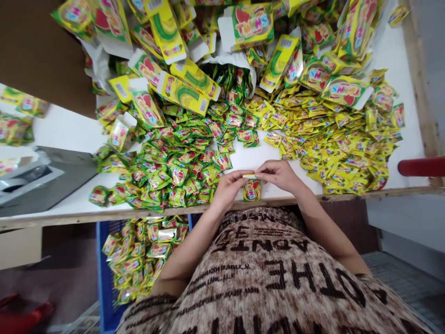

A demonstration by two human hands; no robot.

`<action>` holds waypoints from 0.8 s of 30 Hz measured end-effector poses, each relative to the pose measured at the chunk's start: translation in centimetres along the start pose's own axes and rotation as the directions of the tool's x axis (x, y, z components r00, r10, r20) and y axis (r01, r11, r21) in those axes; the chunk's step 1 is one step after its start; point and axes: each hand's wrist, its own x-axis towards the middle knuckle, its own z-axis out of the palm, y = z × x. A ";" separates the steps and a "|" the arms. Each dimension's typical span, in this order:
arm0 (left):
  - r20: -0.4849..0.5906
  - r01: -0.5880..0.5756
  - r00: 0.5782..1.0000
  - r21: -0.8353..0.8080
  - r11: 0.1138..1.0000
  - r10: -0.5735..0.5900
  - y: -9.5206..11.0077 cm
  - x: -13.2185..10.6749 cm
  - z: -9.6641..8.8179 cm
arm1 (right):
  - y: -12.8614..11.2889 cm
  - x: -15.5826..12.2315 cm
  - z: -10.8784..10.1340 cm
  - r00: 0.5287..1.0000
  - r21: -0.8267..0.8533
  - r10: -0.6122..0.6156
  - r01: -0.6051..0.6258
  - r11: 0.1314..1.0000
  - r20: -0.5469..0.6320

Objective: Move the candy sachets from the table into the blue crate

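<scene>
At the worktop's (69,134) near edge my left hand (227,188) and right hand (278,174) pinch one small box (252,189); heaps of sachets (181,162) and flat cartons (181,90) look unpacked.

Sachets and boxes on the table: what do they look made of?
The small sachet held by the left hand and right hand looks like glossy plastic film, shiny and crinkled. The boxes look like printed cardboard: flat panels, white raw flaps. The table has a smooth white top, probably laminate.
</scene>
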 end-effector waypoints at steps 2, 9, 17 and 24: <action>0.037 -0.104 0.994 0.123 0.987 0.100 -0.2 -0.3 -0.3 | -0.1 -0.1 0.0 0.999 -0.038 -0.050 0.050 0.998 0.000; 0.114 -0.244 0.968 0.199 0.949 0.225 -1.0 -0.8 -0.8 | 0.2 -1.0 0.3 0.994 -0.057 -0.111 0.111 0.992 -0.006; 0.079 -0.340 0.940 0.274 0.900 0.331 -2.3 -0.8 -0.8 | 1.2 -3.4 3.0 0.924 -0.218 -0.321 0.276 0.936 -0.208; -0.065 -0.289 0.947 0.252 0.923 0.315 -1.9 -1.5 -0.4 | 1.1 1.5 -2.2 0.899 -0.533 -0.281 0.064 0.844 -0.336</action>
